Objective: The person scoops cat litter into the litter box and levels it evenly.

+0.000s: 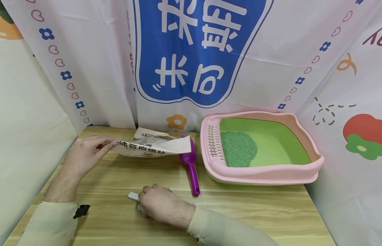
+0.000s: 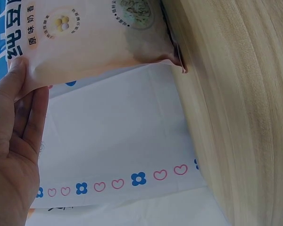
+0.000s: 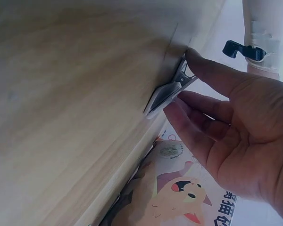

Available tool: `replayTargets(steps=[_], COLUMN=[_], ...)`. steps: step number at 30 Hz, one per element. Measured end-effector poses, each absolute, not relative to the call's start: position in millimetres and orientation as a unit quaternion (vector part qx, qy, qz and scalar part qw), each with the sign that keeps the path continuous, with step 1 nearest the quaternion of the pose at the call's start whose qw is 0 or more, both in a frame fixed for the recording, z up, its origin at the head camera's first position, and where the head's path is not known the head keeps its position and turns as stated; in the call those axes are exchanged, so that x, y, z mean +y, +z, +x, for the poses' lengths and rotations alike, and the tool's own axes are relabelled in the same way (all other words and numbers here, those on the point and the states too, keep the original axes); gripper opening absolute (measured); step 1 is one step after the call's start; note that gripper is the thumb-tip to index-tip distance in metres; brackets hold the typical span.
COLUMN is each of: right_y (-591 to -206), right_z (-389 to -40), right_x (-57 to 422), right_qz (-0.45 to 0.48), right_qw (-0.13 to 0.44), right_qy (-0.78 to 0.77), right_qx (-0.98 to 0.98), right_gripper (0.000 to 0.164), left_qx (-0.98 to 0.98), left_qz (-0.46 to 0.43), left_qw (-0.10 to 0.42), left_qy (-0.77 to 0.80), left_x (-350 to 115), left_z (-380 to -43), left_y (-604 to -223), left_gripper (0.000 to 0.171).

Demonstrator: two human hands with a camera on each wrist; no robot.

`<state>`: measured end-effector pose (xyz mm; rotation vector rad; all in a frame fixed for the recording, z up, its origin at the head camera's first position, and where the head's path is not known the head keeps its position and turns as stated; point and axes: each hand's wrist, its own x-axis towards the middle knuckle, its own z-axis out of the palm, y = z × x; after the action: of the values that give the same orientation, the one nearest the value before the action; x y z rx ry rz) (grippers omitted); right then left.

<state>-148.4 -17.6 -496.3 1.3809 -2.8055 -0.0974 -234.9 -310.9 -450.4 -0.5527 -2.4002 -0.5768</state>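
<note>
A printed cat litter bag stands at the back left of the table, its top edges apart towards the right. My left hand pinches the left corner of its top between thumb and fingers, as the left wrist view shows on the bag front. In front of the bag, my right hand holds a pale clip low over the table. Seen from the right wrist, the thumb and fingers grip the handle end of the clip, and its long jaws look closed.
A purple scoop lies right of the bag, its head partly under the bag's edge. Farther right stands a pink-rimmed litter box with green litter heaped at its left. A printed curtain hangs behind the table.
</note>
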Motion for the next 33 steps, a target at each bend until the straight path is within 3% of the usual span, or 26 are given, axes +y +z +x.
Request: replayTargets(steps=[9, 13, 19, 27, 33], right_y=[-492, -488, -482, -481, -485], right_z=[-149, -150, -153, -160, -164], right_x=[-19, -17, -14, -13, -14], right_qz=[0.437, 0.430, 0.419, 0.403, 0.378], right_qw=[-0.004, -0.026, -0.054, -0.051, -0.025], right_qy=[-0.028, -0.010, 0.016, 0.014, 0.010], right_qx=[-0.899, -0.902, -0.906, -0.914, -0.926], right_gripper=[0.018, 0.011, 0.013, 0.021, 0.016], left_qx=[-0.902, -0.901, -0.901, -0.901, -0.899], left_qz=[-0.218, -0.221, -0.221, -0.221, -0.224], left_qw=[0.307, 0.309, 0.310, 0.307, 0.311], left_qy=[-0.213, -0.212, -0.210, -0.211, -0.213], left_x=[-311, -311, -311, -312, -312], left_z=[-234, -234, -234, -234, -234], left_y=[-450, -450, -449, -450, -450], left_gripper=[0.026, 0.026, 0.025, 0.025, 0.026])
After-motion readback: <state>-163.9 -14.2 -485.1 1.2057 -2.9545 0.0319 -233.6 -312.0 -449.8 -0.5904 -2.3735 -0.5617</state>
